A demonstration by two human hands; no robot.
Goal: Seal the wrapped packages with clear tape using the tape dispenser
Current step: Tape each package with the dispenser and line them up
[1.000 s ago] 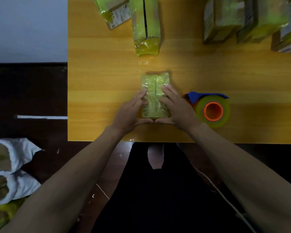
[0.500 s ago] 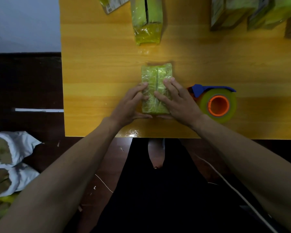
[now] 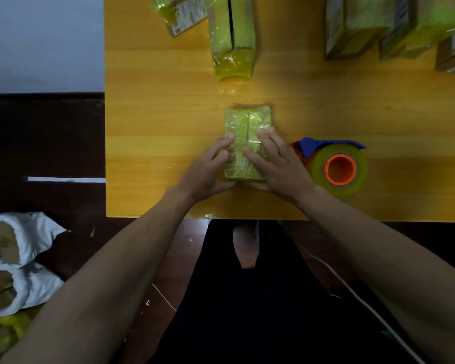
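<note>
A small green film-wrapped package (image 3: pixel 247 143) lies flat on the yellow wooden worktop (image 3: pixel 155 127), near its front edge, and serves here as the landmark. Both hands lie on the package's near half. The left hand (image 3: pixel 208 169) covers its left side and the right hand (image 3: pixel 279 166) its right, fingers (image 3: pixel 267 139) spread nearly straight and pressing down on the film, with the thumbs along the near end. Nothing is pinched or gripped. The pose looks meant to flatten the wrap and hold the flaps together along the seam that runs down the middle, so tape would lie smooth there.

Just to the right of the package, almost against the right hand, the tape dispenser (image 3: pixel 334 164) lies on its side, its blue guard pointing toward the package and its orange core facing up. It rests within easy reach, probably so one hand can take it while the other keeps the wrap down.

Beyond the package, farther from the person, a longer green-wrapped package (image 3: pixel 233 40) lies lengthwise. More wrapped boxes (image 3: pixel 365 24) stand beyond and to the right. Whether tape already crosses the seam cannot be told through the glossy film.
</note>
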